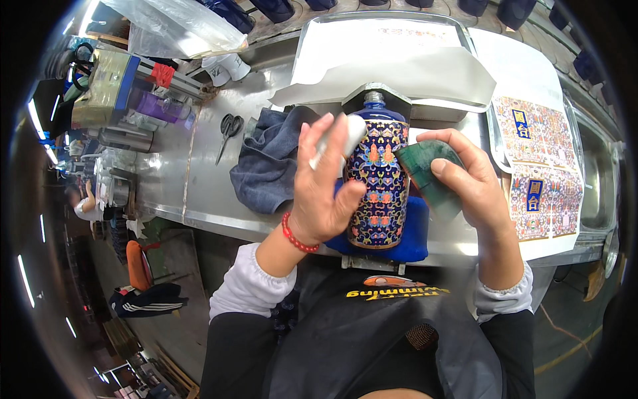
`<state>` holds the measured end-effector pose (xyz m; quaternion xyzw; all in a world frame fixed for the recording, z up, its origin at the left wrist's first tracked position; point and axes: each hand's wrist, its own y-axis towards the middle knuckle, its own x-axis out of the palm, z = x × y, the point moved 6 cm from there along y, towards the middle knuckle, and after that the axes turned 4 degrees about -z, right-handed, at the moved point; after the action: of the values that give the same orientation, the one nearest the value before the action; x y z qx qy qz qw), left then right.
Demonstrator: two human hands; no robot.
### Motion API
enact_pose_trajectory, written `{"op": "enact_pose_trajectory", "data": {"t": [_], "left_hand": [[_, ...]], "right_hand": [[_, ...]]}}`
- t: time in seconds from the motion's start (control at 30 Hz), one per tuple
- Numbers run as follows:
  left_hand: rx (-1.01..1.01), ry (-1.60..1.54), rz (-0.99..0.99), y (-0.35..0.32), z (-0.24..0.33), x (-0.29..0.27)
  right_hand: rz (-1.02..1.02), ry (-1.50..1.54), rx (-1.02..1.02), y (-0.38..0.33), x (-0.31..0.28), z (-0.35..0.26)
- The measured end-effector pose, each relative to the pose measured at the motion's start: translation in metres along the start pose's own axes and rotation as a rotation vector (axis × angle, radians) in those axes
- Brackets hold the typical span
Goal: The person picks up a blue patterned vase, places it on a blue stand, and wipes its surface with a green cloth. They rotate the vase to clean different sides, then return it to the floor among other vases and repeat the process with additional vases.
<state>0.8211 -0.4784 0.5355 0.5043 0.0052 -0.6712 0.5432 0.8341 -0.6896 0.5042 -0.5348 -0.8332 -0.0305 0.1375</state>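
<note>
A dark blue bottle (377,179) with a colourful flower pattern lies in front of me, its neck pointing away. Under its lower end is a bright blue cloth-like pad (415,229). Over the bottle's left side, my left hand (323,183) has its fingers stretched and thumb apart. A soft white wad (354,135) sits among those fingers; its exact kind is unclear from here. At the bottle's right, my right hand (468,176) pinches a thin dark green scraper (432,174) between thumb and fingers, its edge close to the bottle's side.
Left of the bottle lie a crumpled grey-blue cloth (266,163) and black scissors (229,133) on the metal table (193,179). Patterned decal sheets (541,173) rest at right, by a metal basin (595,179). Behind stands a paper-covered tray (392,73); dark blue vessels (515,12) line the far edge.
</note>
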Motion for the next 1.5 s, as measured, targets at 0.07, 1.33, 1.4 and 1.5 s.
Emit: {"op": "enact_pose_trajectory", "data": {"t": [0.07,1.33,1.4,1.5], "left_hand": [[0.094,0.167,-0.121,-0.004,0.011,0.001],[-0.030,0.262,-0.170,-0.035,0.029,0.005],[0.010,0.268,-0.164,-0.032,0.030,0.003],[-0.199,-0.340,-0.031,-0.022,0.012,0.004]], "right_hand": [[0.046,-0.065,-0.014,-0.002,-0.003,0.004],[0.151,-0.854,-0.581,-0.025,0.033,0.011],[0.176,-0.961,-0.664,-0.025,0.042,0.017],[0.216,-0.967,-0.678,-0.027,0.041,0.019]]}}
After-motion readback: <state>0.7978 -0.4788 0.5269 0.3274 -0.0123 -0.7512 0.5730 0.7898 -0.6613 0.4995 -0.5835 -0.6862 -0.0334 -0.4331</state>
